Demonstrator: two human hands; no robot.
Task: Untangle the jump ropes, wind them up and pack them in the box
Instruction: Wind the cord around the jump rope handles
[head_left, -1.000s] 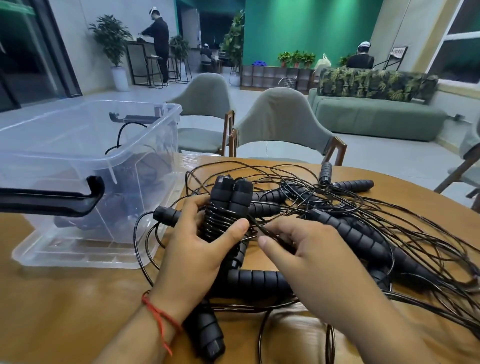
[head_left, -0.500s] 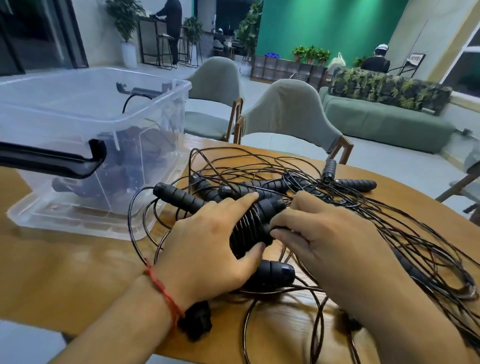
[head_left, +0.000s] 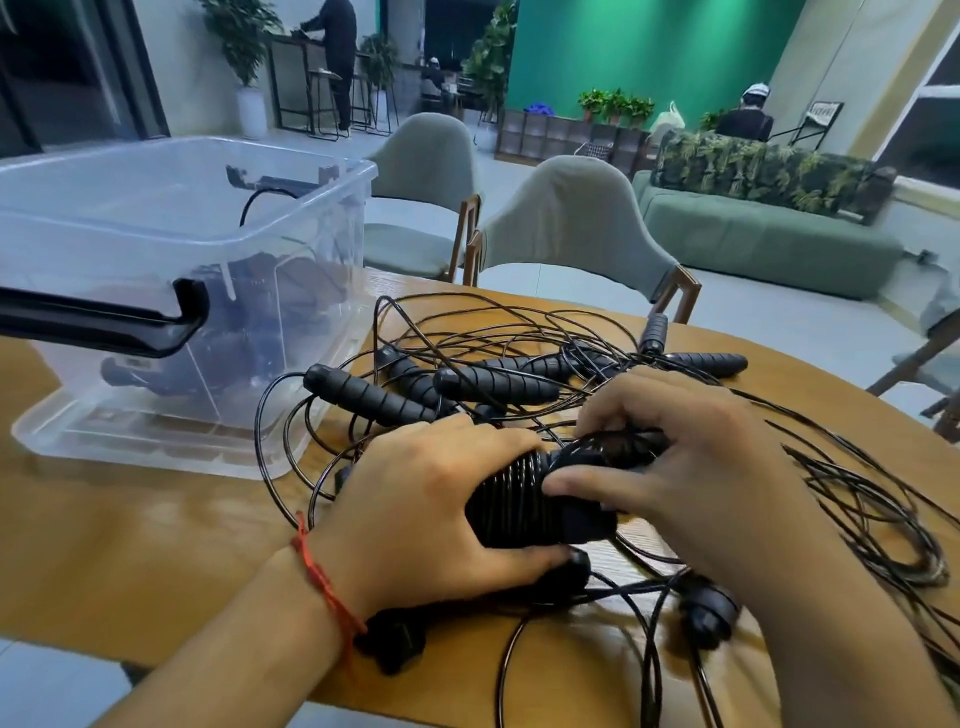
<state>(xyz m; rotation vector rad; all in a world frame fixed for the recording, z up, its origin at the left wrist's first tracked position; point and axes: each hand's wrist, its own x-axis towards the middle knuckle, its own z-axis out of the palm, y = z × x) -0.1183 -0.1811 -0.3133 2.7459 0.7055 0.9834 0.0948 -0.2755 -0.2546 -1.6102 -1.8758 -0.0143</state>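
Black rope bundle (head_left: 511, 501), left hand (head_left: 426, 499) clasping it, right hand (head_left: 701, 452) pinching it

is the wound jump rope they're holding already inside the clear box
No, the left hand and right hand both grip the wound jump rope over the wooden table, right of the clear box.

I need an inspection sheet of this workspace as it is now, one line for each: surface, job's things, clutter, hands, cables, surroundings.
Surface: wooden table, ropes spread over its middle and right.
Job's things: wound rope bundle in both hands; clear box at left, dark ropes inside.
Clutter: nothing seen.
Grippers: left hand grips the bundle; right hand holds its other end.
Cables: tangled ropes with loose handles among them.
Surroundings: grey chair, green sofa, standing person far behind.
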